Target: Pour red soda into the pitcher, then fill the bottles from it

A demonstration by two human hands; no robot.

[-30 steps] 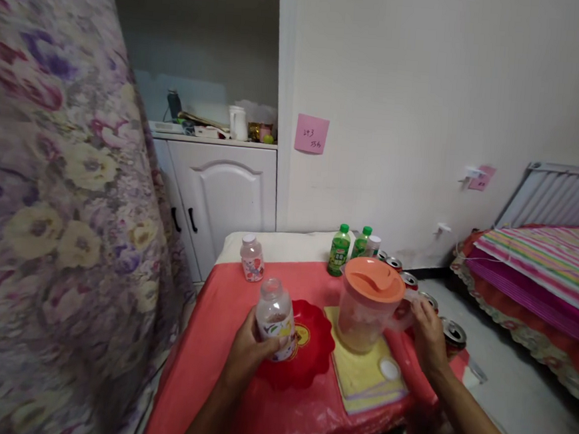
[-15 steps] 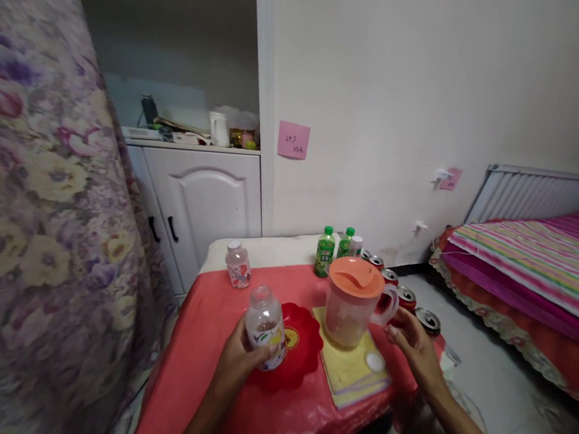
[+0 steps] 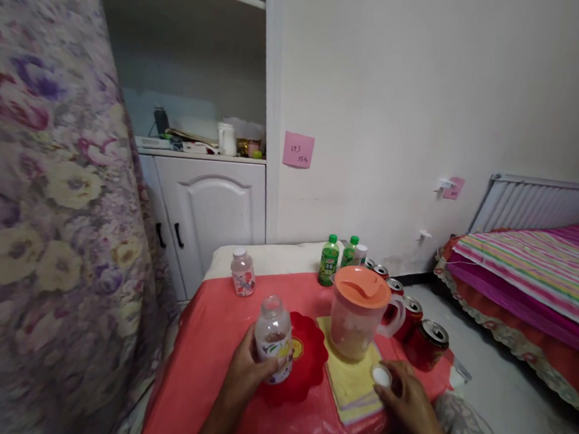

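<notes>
My left hand (image 3: 247,367) is wrapped round a clear, open-necked bottle (image 3: 274,339) with a fruit-patterned label, held upright over the left part of a red scalloped plate (image 3: 310,369). The fingers of my right hand (image 3: 408,400) pinch a white bottle cap (image 3: 381,376) at the right edge of a folded yellow cloth (image 3: 350,396). Whether the cap is fully off the cloth I cannot tell. Just beyond it, on the cloth, stands a clear plastic pitcher (image 3: 353,329) with an orange lid (image 3: 361,287).
A capped bottle (image 3: 243,273) stands at the table's back left. Green drink bottles (image 3: 328,263) are behind the pitcher. Several red cans (image 3: 427,345) line the right side of the red-covered table (image 3: 204,344). A flowered curtain (image 3: 55,192) hangs at left; a bed (image 3: 531,263) is at right.
My right hand has moved from beside the pitcher's handle down to the white cap and closed on it. The left hand still holds the bottle. The view has shifted slightly.
</notes>
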